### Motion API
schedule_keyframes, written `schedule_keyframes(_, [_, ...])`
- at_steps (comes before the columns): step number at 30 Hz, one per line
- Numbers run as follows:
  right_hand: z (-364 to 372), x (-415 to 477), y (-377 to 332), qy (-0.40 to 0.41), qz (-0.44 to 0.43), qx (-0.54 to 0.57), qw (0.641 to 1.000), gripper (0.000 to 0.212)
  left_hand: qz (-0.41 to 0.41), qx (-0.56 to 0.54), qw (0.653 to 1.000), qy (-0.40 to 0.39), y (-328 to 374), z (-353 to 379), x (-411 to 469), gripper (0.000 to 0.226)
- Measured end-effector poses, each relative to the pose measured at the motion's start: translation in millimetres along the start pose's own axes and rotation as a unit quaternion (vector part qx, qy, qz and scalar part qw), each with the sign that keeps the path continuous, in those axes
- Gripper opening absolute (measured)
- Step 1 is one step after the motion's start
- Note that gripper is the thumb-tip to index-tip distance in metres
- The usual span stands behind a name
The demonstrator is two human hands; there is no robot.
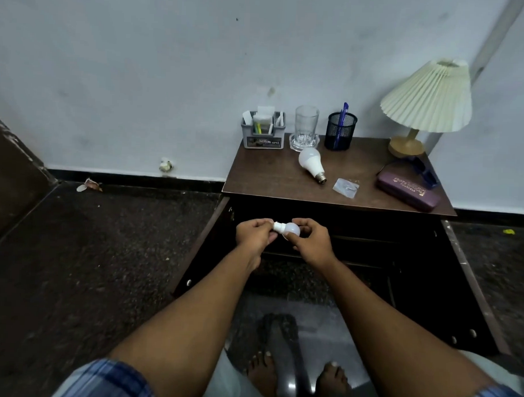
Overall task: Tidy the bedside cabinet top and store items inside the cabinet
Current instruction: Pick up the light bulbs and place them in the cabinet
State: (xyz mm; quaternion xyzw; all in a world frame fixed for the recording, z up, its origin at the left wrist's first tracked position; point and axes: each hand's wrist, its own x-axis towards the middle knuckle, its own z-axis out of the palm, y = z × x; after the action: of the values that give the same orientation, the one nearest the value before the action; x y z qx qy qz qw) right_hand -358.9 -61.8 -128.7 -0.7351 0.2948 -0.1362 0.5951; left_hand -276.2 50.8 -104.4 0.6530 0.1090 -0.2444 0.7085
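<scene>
Two hands share one small bulb (pixel 291 229), just below the cabinet top (pixel 264 180), before its open front. My left hand (pixel 253 236) has its grip pinched on the base; my right hand (pixel 311 243) has its grip curled round the globe. On top lie a larger bulb (pixel 311 163), a clear packet (pixel 345 188) and a purple case (pixel 408 192); an organizer (pixel 263 133), glass (pixel 306 124), pen cup (pixel 340 132) and lamp (pixel 427 97) stand behind.

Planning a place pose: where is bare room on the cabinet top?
Largest free patch: front-left of the cabinet top, bordered by the grey organiser, the large bulb and the front edge. A smaller one lies between the pen cup, the lamp base and the plastic sachet. Crowded: the back row and the right side around the purple case.
</scene>
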Motion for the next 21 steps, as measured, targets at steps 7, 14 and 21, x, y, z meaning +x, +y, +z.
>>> schedule_keyframes(7, [27.4, 43.8, 22.3, 0.011, 0.028, -0.033, 0.999, 0.04, -0.038, -0.004, 0.999, 0.017, -16.8, -0.2, 65.4, 0.016])
schedule_keyframes(14, [66.8, 102.2, 42.7, 0.055, 0.056, -0.066, 0.995, 0.04, -0.074, -0.05, 0.996, 0.019, -23.2, 5.9, 122.1, 0.024])
schedule_keyframes(21, [95.9, 148.4, 50.9, 0.042, 0.125, -0.119, 0.984, 0.051, -0.08, -0.038, 0.994, 0.059, -38.6, 10.9, 166.4, 0.031])
